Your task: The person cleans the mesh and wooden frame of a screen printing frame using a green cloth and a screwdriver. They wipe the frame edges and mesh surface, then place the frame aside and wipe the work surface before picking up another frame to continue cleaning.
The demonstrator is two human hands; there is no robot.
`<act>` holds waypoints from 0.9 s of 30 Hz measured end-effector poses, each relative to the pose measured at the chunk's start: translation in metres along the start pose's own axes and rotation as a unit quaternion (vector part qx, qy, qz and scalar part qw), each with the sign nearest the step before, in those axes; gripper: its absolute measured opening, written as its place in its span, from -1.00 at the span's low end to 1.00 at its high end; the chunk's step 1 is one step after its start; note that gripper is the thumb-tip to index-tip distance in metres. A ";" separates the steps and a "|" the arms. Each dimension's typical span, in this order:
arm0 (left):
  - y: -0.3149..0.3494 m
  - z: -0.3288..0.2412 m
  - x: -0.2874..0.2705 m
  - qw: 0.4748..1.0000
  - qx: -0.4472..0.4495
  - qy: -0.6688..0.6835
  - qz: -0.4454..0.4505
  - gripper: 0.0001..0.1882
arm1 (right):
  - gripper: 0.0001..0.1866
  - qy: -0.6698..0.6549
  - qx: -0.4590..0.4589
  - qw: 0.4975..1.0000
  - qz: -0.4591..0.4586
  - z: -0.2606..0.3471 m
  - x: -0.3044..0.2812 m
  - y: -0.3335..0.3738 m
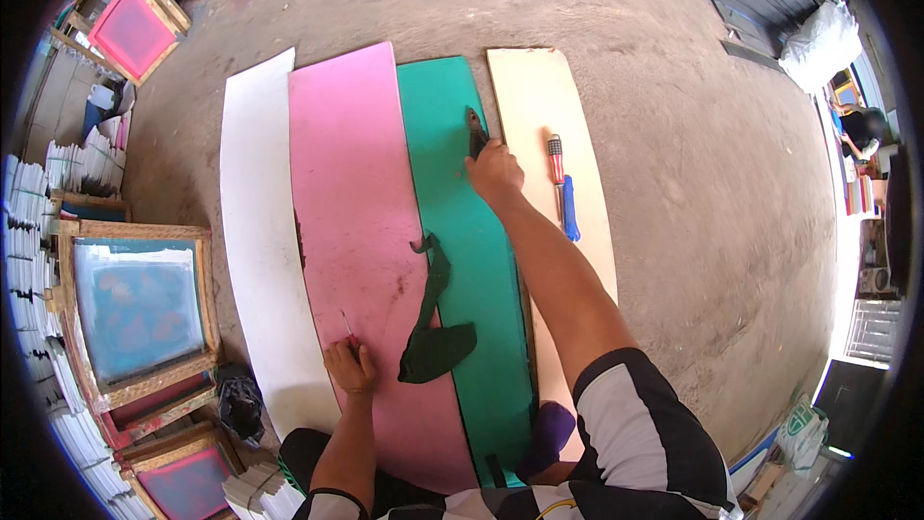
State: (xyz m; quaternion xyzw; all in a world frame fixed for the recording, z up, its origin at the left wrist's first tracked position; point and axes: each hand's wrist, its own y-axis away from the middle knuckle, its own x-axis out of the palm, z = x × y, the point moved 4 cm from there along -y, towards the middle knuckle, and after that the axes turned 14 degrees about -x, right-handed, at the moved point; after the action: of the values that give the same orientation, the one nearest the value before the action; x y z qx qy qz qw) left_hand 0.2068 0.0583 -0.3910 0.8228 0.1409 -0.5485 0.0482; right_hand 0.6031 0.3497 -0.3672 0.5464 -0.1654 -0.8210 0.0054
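Note:
My left hand (350,367) is closed round a small red-handled screwdriver (353,339), its thin shaft pointing away from me over the pink board (346,183). Farther off, my right hand (495,173) grips a dark tool (475,125) that looks like pliers, above the green board (448,144); my fingers cover its handles. Between the hands, a dark green cloth-like piece (438,351) with a narrow curved end lies across the pink and green boards. On the cream board (529,87) rest a screwdriver with a red and black handle (555,159) and a blue-handled tool (570,207).
A white board (255,202) lies leftmost. Wood-framed screens (144,303) and paper stacks (72,169) line the left side, near a black bag (239,404). Something purple (549,433) is by my body. Far right are a white sack (823,43) and another person (859,130).

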 end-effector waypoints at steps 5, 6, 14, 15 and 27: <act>0.003 -0.003 -0.008 1.000 0.003 0.014 0.004 -0.66 | -0.26 0.083 -0.102 0.989 -0.065 -0.042 -0.019 0.018; 0.004 -0.002 -0.009 1.000 -0.002 0.011 0.008 -0.66 | -0.26 0.064 -0.067 0.995 -0.049 -0.047 -0.032 0.028; 0.001 -0.002 -0.009 1.000 -0.003 0.006 -0.010 -0.68 | -0.01 0.114 -0.404 0.907 0.033 -0.007 0.012 0.176; 0.000 -0.003 -0.009 1.000 -0.008 0.006 -0.004 -0.68 | -0.01 0.081 -0.459 0.885 0.027 0.016 0.017 0.210; 0.002 0.002 -0.009 0.999 -0.038 0.022 0.001 -0.70 | -0.46 -0.032 -0.562 0.826 0.018 0.056 0.090 0.296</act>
State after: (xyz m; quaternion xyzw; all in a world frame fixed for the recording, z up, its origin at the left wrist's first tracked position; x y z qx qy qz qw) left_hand 0.2022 0.0539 -0.3840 0.8324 0.1619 -0.5245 0.0766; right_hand 0.4655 0.0679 -0.3466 0.4190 0.3147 -0.7886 0.3216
